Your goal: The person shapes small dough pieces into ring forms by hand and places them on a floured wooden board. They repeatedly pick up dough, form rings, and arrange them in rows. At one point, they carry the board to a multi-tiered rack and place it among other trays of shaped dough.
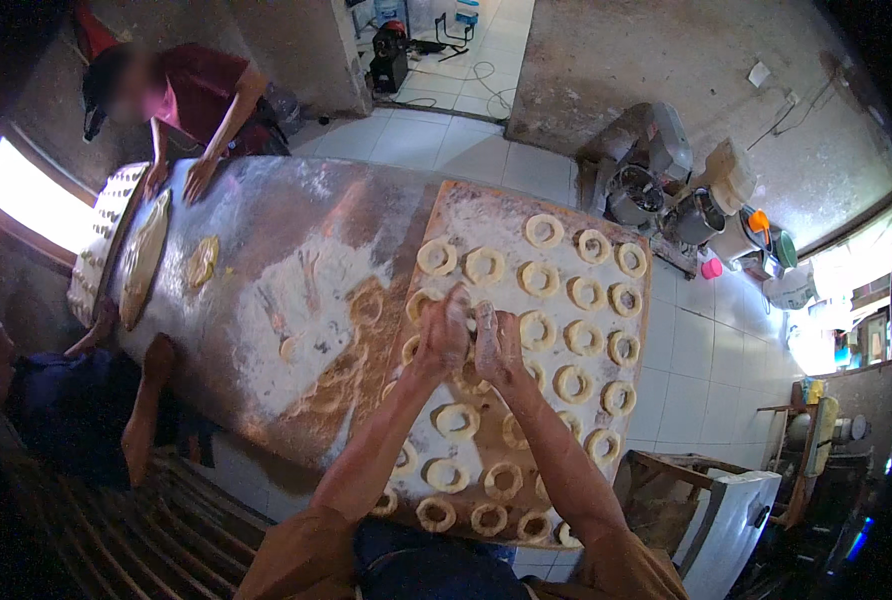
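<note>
My left hand and my right hand, both dusted with flour, are close together over a wooden board of pale dough rings. Their fingers are bent and closed at the middle of the board; whatever is between them is hidden by the fingers. The rings lie in loose rows on white flour all round my hands and under my forearms.
Steel table with loose flour and a flat dough piece. At left, a person in maroon and another in dark clothing reach toward long dough beside a tray. Mixers stand right; a wooden stand front right.
</note>
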`<state>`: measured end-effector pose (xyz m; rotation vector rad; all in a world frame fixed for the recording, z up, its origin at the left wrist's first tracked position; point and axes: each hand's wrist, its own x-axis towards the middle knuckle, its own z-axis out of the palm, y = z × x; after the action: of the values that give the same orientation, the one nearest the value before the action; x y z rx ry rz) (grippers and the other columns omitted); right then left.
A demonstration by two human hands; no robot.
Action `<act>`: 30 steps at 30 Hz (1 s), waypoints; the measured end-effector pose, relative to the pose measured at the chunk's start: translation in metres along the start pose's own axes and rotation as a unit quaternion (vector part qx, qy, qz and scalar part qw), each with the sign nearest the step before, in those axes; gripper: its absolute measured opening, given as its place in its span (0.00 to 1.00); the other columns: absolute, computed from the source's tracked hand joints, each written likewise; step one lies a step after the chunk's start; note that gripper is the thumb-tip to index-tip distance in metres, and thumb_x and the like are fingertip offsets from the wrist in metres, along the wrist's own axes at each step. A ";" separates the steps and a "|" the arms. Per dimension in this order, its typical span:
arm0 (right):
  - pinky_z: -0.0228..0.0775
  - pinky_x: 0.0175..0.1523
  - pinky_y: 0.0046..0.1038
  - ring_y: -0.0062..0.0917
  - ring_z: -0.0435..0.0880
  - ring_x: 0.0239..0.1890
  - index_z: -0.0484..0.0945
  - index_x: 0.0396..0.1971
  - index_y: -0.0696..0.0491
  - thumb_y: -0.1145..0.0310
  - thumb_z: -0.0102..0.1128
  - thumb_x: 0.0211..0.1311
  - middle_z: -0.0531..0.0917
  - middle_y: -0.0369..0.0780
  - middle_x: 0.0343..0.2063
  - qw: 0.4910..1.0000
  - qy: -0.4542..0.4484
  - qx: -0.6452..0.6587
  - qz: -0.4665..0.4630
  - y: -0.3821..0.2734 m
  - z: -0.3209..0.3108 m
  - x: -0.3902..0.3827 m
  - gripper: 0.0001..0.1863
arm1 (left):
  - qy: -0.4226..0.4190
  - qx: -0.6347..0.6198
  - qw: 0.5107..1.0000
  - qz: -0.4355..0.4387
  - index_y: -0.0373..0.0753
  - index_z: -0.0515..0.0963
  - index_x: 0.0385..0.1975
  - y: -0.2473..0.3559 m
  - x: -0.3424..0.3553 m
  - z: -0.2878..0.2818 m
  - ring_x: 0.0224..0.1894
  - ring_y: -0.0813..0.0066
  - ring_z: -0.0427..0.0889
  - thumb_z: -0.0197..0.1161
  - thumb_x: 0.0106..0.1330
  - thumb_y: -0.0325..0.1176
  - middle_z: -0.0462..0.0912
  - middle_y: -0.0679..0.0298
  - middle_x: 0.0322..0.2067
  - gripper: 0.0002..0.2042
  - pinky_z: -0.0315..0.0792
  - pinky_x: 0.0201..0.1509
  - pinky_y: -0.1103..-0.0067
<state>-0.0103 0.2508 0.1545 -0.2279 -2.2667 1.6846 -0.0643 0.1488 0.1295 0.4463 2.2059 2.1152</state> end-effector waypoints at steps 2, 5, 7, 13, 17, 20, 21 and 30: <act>0.62 0.26 0.33 0.21 0.67 0.19 0.75 0.20 0.62 0.53 0.38 0.72 0.74 0.44 0.13 0.999 0.025 0.024 -0.041 0.003 -0.004 0.017 0.30 | 0.044 -0.327 0.934 -0.138 0.39 0.73 0.39 0.001 0.020 0.013 0.31 0.74 0.74 0.48 0.70 0.43 0.74 0.67 0.28 0.13 0.71 0.39 0.75; 0.61 0.27 0.33 0.22 0.65 0.18 0.71 0.17 0.60 0.54 0.37 0.72 0.73 0.40 0.13 0.998 0.065 0.020 -0.017 -0.012 -0.017 0.052 0.29 | 0.066 -0.309 0.922 -0.222 0.42 0.72 0.38 0.033 0.054 0.033 0.29 0.77 0.73 0.49 0.70 0.44 0.73 0.67 0.27 0.12 0.71 0.36 0.78; 0.62 0.27 0.33 0.22 0.65 0.18 0.70 0.16 0.59 0.55 0.38 0.71 0.74 0.37 0.15 0.995 0.071 0.061 0.020 -0.027 -0.030 0.077 0.28 | 0.047 -0.254 0.948 -0.185 0.42 0.71 0.32 0.028 0.071 0.045 0.25 0.77 0.72 0.49 0.69 0.45 0.72 0.69 0.23 0.13 0.71 0.30 0.77; 0.72 0.40 0.32 0.30 0.80 0.32 0.78 0.37 0.64 0.64 0.61 0.57 0.82 0.48 0.30 0.998 -0.060 -0.029 -0.001 -0.041 -0.070 0.133 0.17 | 0.045 -0.234 0.968 -0.082 0.38 0.74 0.34 -0.037 0.168 0.038 0.35 0.66 0.76 0.48 0.70 0.45 0.75 0.60 0.30 0.16 0.71 0.40 0.67; 0.69 0.53 0.38 0.42 0.76 0.51 0.66 0.55 0.65 0.69 0.64 0.51 0.76 0.55 0.49 0.903 0.137 -0.397 -0.087 0.077 -0.087 0.139 0.32 | -0.001 0.309 0.951 -0.032 0.35 0.77 0.36 -0.026 0.187 0.081 0.47 0.54 0.75 0.54 0.65 0.42 0.78 0.51 0.39 0.15 0.69 0.52 0.62; 0.68 0.53 0.42 0.47 0.75 0.50 0.58 0.61 0.64 0.65 0.64 0.55 0.74 0.55 0.50 0.913 0.111 -0.347 -0.183 0.061 -0.100 0.093 0.37 | -0.054 0.360 0.931 0.021 0.33 0.78 0.39 -0.008 0.179 0.061 0.54 0.51 0.72 0.60 0.60 0.38 0.78 0.47 0.45 0.15 0.67 0.57 0.63; 0.69 0.53 0.43 0.47 0.76 0.50 0.61 0.60 0.62 0.64 0.63 0.54 0.73 0.55 0.52 0.944 0.072 -0.296 -0.123 0.045 -0.103 0.076 0.35 | -0.070 0.372 0.925 0.024 0.34 0.78 0.40 0.002 0.175 0.057 0.54 0.51 0.72 0.61 0.59 0.37 0.78 0.48 0.45 0.14 0.66 0.58 0.63; 0.68 0.38 0.25 0.22 0.72 0.31 0.72 0.51 0.58 0.75 0.62 0.55 0.74 0.38 0.32 0.992 0.042 -0.101 0.065 -0.038 -0.134 -0.057 0.21 | 0.084 0.284 0.947 0.122 0.39 0.78 0.44 -0.044 0.146 0.033 0.56 0.49 0.71 0.69 0.54 0.38 0.78 0.51 0.47 0.18 0.64 0.60 0.63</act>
<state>0.0903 0.3435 0.2172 -0.4942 -2.4041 1.4725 -0.2039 0.2151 0.1078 0.6102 2.9988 1.6165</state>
